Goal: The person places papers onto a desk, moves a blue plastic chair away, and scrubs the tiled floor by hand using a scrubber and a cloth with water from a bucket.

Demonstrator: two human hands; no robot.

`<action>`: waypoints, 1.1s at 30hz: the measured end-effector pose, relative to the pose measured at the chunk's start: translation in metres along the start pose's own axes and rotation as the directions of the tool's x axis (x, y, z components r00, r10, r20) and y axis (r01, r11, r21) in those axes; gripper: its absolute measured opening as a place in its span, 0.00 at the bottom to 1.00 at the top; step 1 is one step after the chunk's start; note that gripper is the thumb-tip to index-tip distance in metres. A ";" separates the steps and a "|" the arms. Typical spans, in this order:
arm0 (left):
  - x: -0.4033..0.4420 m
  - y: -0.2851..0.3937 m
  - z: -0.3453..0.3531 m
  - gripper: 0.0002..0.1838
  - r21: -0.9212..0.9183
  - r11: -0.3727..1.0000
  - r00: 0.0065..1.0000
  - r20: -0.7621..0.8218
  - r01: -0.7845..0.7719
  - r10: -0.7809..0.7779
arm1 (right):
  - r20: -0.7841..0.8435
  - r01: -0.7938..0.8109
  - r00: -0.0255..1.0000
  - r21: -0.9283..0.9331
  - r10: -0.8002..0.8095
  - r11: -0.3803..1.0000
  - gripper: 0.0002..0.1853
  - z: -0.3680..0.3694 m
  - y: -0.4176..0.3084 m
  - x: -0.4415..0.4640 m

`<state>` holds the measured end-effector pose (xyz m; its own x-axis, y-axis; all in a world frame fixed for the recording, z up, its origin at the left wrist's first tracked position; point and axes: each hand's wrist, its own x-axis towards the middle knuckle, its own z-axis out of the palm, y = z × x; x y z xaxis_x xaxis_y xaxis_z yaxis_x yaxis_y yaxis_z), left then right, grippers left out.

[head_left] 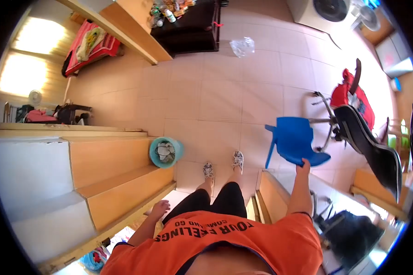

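Note:
My right hand (304,167) grips the top edge of the backrest of a small blue plastic chair (293,137), out to my right. The chair is tilted, with a leg showing on its left side. Low on my left, my left hand (160,208) hangs beside the wooden cabinet, its fingers partly spread and holding nothing. The nearest object ahead of it is a light blue bin (178,151) with crumpled waste inside.
A black office chair (365,140) with a red cloth stands right of the blue chair. A clear plastic bag (242,46) lies on the tiled floor (206,101). Farther off are a dark table (188,39) and a white washing machine (307,13).

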<state>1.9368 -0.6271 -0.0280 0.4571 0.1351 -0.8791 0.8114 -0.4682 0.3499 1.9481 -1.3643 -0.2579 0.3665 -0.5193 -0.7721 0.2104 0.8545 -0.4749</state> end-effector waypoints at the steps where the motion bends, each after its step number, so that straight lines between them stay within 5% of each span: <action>1: 0.002 -0.003 0.003 0.19 -0.015 1.000 1.000 -0.027 0.009 -0.010 | 0.049 0.133 0.991 -0.186 -0.126 0.974 0.14 -0.018 0.002 0.020; 2: 0.005 -0.007 0.003 0.20 0.164 0.986 1.000 0.014 -0.022 0.020 | 0.182 0.377 0.926 -0.492 -0.331 0.784 0.17 -0.042 0.005 0.041; 3: 0.005 -0.011 0.010 0.20 0.334 0.941 0.997 0.068 -0.059 0.039 | 0.244 0.472 0.877 -0.600 -0.415 0.646 0.19 -0.056 0.008 0.050; 4: -0.003 0.008 0.015 0.20 0.368 0.930 0.999 0.036 -0.008 -0.006 | 0.236 0.486 0.869 -0.571 -0.435 0.661 0.21 -0.065 0.010 0.054; 5: 0.000 0.006 0.017 0.20 0.251 0.968 1.000 0.012 0.014 -0.017 | 0.030 0.269 0.961 -0.325 -0.275 0.907 0.20 -0.057 0.007 0.029; 6: 0.004 0.005 0.020 0.20 0.135 0.990 1.000 -0.002 0.030 -0.030 | -0.120 0.050 0.992 0.002 -0.049 0.999 0.20 -0.050 -0.002 0.009; 8: 0.009 0.004 0.022 0.19 -0.053 0.996 0.998 -0.001 0.069 -0.069 | -0.248 0.082 0.964 -0.052 -0.092 0.995 0.21 -0.107 0.001 0.035; 10: -0.002 0.027 0.034 0.19 -0.016 0.995 0.994 -0.029 0.101 -0.101 | -0.184 0.137 0.965 -0.248 -0.185 0.959 0.20 -0.142 -0.004 0.025; 12: -0.009 0.039 0.043 0.19 0.004 0.995 0.995 -0.017 0.098 -0.098 | -0.344 0.054 0.936 -0.064 -0.073 0.997 0.17 -0.127 0.004 0.007; 16: -0.009 0.031 0.051 0.18 0.032 0.999 1.000 -0.007 0.010 -0.010 | -0.344 0.005 0.939 -0.031 -0.016 1.000 0.14 -0.112 0.006 -0.023; 17: -0.005 0.020 0.053 0.18 0.059 0.997 0.999 -0.002 -0.039 0.039 | -0.346 -0.009 0.932 -0.324 -0.109 0.946 0.14 -0.086 0.006 -0.042; 18: -0.004 0.015 0.056 0.18 0.016 0.997 0.997 0.001 -0.073 0.073 | -0.199 0.014 0.951 -0.734 -0.236 0.678 0.14 -0.086 0.005 -0.047; 19: -0.004 0.013 0.059 0.18 0.023 0.995 0.995 -0.004 -0.098 0.098 | -0.045 0.047 0.935 -0.968 -0.353 0.248 0.15 -0.083 0.005 -0.056; 20: -0.007 0.013 0.062 0.18 0.035 0.989 0.990 -0.005 -0.141 0.141 | 0.269 0.131 0.921 -0.895 -0.281 -0.428 0.15 -0.098 0.004 -0.048; 21: -0.012 0.013 0.067 0.18 -0.077 0.983 0.986 -0.012 -0.164 0.164 | 0.287 0.142 0.920 -0.881 -0.269 -0.452 0.15 -0.079 0.012 -0.048; 22: -0.011 0.001 0.068 0.18 -0.078 0.978 0.981 -0.020 -0.195 0.194 | -0.030 0.006 0.902 -0.997 -0.430 0.082 0.14 -0.049 0.026 -0.046; 23: -0.017 -0.011 0.069 0.18 -0.105 0.978 0.983 0.020 -0.181 0.184 | -0.370 -0.073 0.847 -0.792 -0.381 0.607 0.14 -0.021 0.045 -0.054; 28: -0.055 -0.116 0.061 0.19 -0.243 0.920 0.952 -0.079 -0.307 0.296 | 0.035 0.120 0.977 -0.907 -0.211 0.405 0.06 0.059 0.147 -0.160; 30: -0.085 -0.169 0.048 0.18 -0.147 0.945 0.947 -0.178 -0.293 0.266 | 0.358 0.356 0.933 -0.907 -0.034 0.226 0.05 0.028 0.195 -0.160; 31: -0.101 -0.200 0.045 0.18 -0.337 0.905 0.959 -0.206 -0.258 0.197 | 0.462 0.450 0.884 -0.883 0.077 0.135 0.05 0.017 0.219 -0.159; 33: -0.122 -0.272 0.044 0.19 -0.427 0.878 0.942 -0.328 -0.218 0.074 | 0.493 0.465 0.835 -0.869 0.245 0.168 0.08 0.013 0.266 -0.240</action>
<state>1.6446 -0.5543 -0.0304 0.6101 0.3793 -0.6957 0.7682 -0.0680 0.6366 1.9282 -1.0115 -0.1931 0.8045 -0.2185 -0.5523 -0.5824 -0.1080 -0.8057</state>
